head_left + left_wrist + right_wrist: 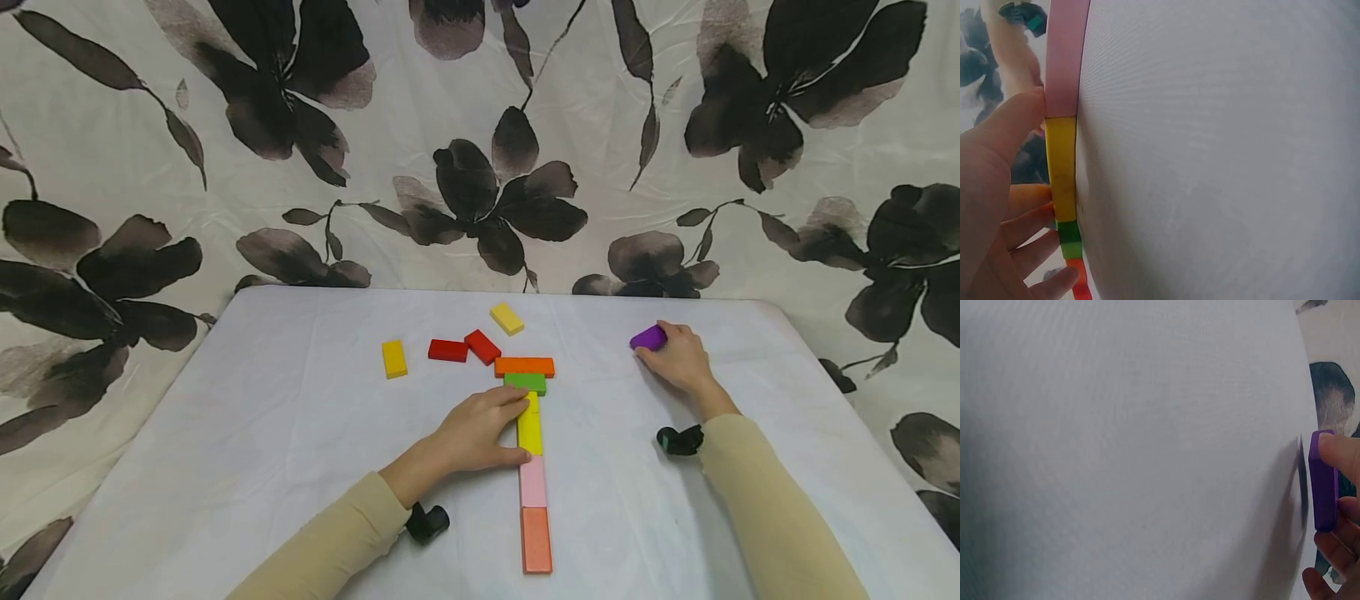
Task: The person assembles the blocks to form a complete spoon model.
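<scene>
Held block (pixel 647 337): purple
Crossbar block (pixel 524 367): orange
Column blocks (pixel 532 482): green, yellow, pink, salmon
Loose blocks (pixel 447 351): red, yellow
Sleeves (pixel 772 500): beige
Tablecloth (pixel 300 417): white
Backdrop (pixel 420 108): dark flowers on cream

Purple block (pixel 647 337) pinched in right hand (pixel 682 357), yellow block (pixel 530 435) touching pink block (pixel 533 483)

There are at least ten blocks (pixel 447 351), two hands (pixel 480 429), two black wrist devices (pixel 428 525), one table (pixel 300 400).

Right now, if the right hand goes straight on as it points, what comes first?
The right hand, holding a purple rectangular block, would probably meet the black-flowered white cloth first; depth is unclear.
</scene>
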Available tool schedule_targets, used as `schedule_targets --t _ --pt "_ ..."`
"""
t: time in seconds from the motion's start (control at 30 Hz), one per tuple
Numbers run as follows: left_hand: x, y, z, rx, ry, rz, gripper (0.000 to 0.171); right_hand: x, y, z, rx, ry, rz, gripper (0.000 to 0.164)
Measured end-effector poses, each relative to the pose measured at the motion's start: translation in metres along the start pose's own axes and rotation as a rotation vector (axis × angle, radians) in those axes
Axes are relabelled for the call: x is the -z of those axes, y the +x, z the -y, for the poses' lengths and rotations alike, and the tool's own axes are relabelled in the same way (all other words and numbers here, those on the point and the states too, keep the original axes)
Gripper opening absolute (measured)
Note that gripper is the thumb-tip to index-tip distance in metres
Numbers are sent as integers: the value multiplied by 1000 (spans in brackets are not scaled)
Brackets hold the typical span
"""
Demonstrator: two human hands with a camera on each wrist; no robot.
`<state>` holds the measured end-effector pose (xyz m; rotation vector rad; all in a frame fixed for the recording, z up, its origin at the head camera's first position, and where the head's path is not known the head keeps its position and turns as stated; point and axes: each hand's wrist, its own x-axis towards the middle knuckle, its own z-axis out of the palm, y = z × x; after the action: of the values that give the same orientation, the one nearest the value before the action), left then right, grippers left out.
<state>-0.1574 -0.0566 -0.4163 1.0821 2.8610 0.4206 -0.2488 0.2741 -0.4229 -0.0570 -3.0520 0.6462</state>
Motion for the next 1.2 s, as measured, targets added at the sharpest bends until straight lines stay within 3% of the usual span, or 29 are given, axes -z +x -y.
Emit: schedule_targets --t 1.07,1.2 --pt "0 1 1 -3 16 5 72 -27 8 72 315 232 92 65" --pt "0 1 1 -3 21 7 73 -28 11 77 311 236 133 65"
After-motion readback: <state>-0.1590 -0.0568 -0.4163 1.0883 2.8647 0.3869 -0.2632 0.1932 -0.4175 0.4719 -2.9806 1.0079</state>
